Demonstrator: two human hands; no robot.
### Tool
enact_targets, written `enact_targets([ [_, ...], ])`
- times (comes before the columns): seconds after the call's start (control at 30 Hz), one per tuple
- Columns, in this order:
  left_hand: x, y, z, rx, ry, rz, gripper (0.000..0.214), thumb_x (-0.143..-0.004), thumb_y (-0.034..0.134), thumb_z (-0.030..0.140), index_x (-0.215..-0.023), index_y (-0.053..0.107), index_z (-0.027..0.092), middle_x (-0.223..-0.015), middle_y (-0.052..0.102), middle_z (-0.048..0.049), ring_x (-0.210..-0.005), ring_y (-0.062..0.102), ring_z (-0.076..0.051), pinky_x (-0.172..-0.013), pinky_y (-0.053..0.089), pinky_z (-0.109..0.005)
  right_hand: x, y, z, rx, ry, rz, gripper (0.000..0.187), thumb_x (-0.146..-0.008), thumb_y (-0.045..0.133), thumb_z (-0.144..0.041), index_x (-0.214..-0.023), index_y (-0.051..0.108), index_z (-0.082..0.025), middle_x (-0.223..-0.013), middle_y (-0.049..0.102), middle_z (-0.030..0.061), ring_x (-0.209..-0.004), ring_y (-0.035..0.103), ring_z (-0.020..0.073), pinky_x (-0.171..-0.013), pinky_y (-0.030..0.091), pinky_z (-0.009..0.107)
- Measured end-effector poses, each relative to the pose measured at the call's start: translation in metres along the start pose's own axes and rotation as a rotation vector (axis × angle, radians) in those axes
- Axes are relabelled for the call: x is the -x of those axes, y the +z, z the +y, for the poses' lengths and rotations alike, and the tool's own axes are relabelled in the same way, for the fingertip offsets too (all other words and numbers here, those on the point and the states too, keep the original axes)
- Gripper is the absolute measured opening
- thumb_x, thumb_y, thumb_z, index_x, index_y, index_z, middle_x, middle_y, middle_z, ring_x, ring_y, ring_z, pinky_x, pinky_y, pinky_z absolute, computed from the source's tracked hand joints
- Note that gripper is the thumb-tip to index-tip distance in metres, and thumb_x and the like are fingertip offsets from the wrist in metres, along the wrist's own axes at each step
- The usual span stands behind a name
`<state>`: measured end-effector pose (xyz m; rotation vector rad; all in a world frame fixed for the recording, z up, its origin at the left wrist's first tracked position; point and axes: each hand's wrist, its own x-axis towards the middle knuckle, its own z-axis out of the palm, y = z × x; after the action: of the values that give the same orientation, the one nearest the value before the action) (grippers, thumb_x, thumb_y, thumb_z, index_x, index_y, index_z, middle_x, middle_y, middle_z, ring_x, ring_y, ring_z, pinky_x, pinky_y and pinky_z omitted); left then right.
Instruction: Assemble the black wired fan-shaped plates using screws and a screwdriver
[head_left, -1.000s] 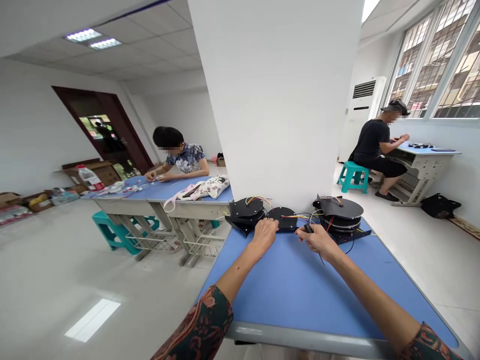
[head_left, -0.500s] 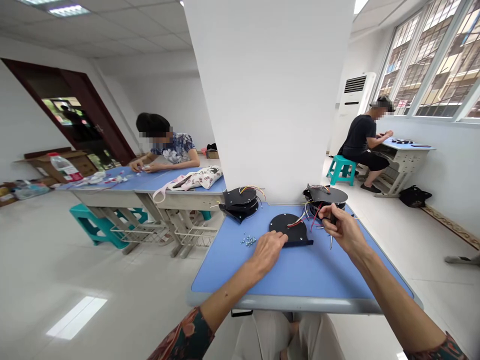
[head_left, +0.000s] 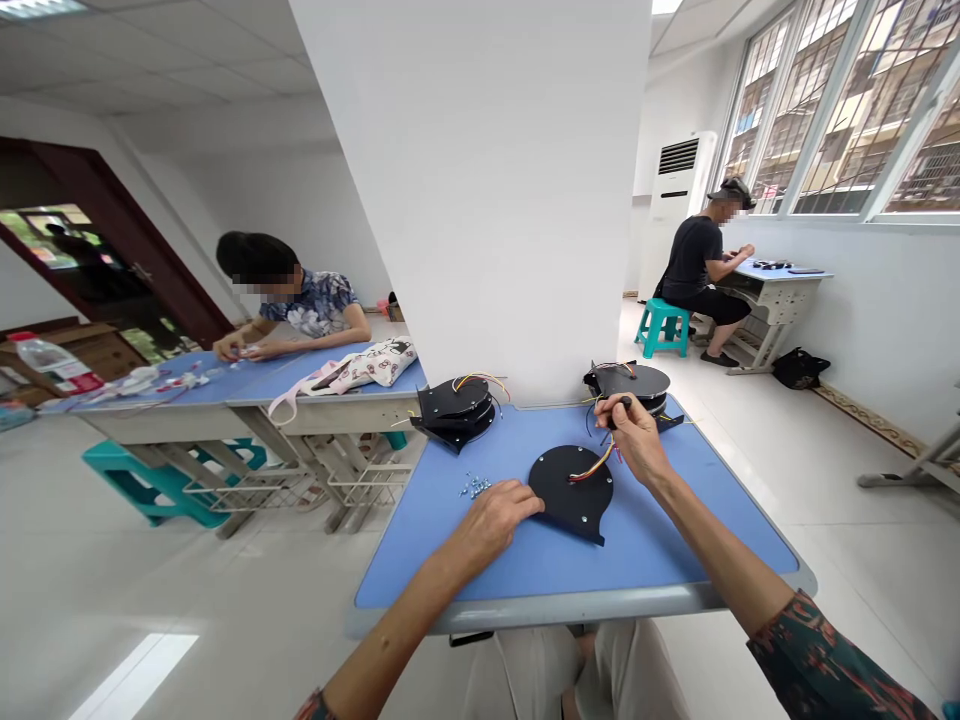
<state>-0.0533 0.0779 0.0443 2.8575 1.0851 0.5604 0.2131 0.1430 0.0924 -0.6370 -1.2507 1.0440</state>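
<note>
Here we go: the left hand point(head_left: 491, 527) lies open and flat on the blue tabletop point(head_left: 637, 560), its fingertips point(head_left: 534, 507) resting on the edge of a round black plate point(head_left: 562, 490), with red and yellow wires point(head_left: 592, 463) running across it. Just beyond the plate, the right hand point(head_left: 634, 437) is clenched around a small dark tool handle point(head_left: 619, 405), probably a screwdriver, though the fingers hide most of it. Right past that hand sits a stacked black plate assembly point(head_left: 626, 380) trailing wires. Ahead of the left hand stands a second black stack point(head_left: 454, 412), with small metal fasteners point(head_left: 474, 487) scattered just in front of it. Well off to the left, a seated person point(head_left: 315, 310) works at another desk, and another point(head_left: 694, 265) sits by the windows.
</note>
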Motion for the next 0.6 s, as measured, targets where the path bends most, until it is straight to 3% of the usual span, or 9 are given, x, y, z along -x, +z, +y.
enact_targets([
  [0.13, 0.001, 0.001, 0.008, -0.087, 0.027, 0.056, 0.019, -0.102, 0.05, 0.017, -0.107, 0.069, 0.018, -0.095, 0.072, -0.0061, -0.087, 0.061, -0.02, -0.079, 0.046, -0.031, 0.003, 0.001, 0.006, 0.242, 0.031, -0.096, 0.035, -0.089, 0.064, -0.056, -0.085, 0.059, -0.022, -0.084, 0.06, 0.0012, -0.076, 0.053, 0.0145, -0.077, 0.045, 0.029],
  [0.23, 0.003, 0.005, 0.012, -0.18, 0.032, 0.119, 0.023, -0.103, 0.047, 0.013, -0.104, 0.069, 0.019, -0.088, 0.07, -0.0045, -0.08, 0.058, -0.018, -0.073, 0.043, -0.031, 0.017, -0.006, -0.003, 0.384, 0.105, -0.045, 0.032, -0.089, 0.062, -0.053, -0.081, 0.059, -0.021, -0.069, 0.056, -0.0018, -0.067, 0.049, 0.0146, -0.07, 0.042, 0.03],
  [0.4, -0.004, 0.011, 0.001, -0.16, 0.011, 0.142, 0.031, -0.101, 0.044, 0.006, -0.099, 0.071, 0.02, -0.086, 0.07, -0.0033, -0.078, 0.058, -0.017, -0.071, 0.042, -0.029, 0.044, -0.016, -0.02, 0.308, 0.267, -0.019, 0.039, -0.083, 0.066, -0.058, -0.075, 0.06, -0.02, -0.065, 0.055, -0.0013, -0.064, 0.05, 0.0142, -0.064, 0.041, 0.029],
  [0.6, -0.017, 0.012, -0.021, -0.095, 0.026, 0.128, 0.034, -0.098, 0.043, 0.004, -0.098, 0.073, 0.019, -0.088, 0.072, -0.0047, -0.083, 0.06, -0.018, -0.076, 0.048, -0.031, 0.057, -0.027, -0.024, 0.291, 0.456, 0.04, 0.049, -0.073, 0.073, -0.065, -0.069, 0.058, -0.019, -0.062, 0.057, -0.0003, -0.058, 0.05, 0.013, -0.059, 0.043, 0.03],
])
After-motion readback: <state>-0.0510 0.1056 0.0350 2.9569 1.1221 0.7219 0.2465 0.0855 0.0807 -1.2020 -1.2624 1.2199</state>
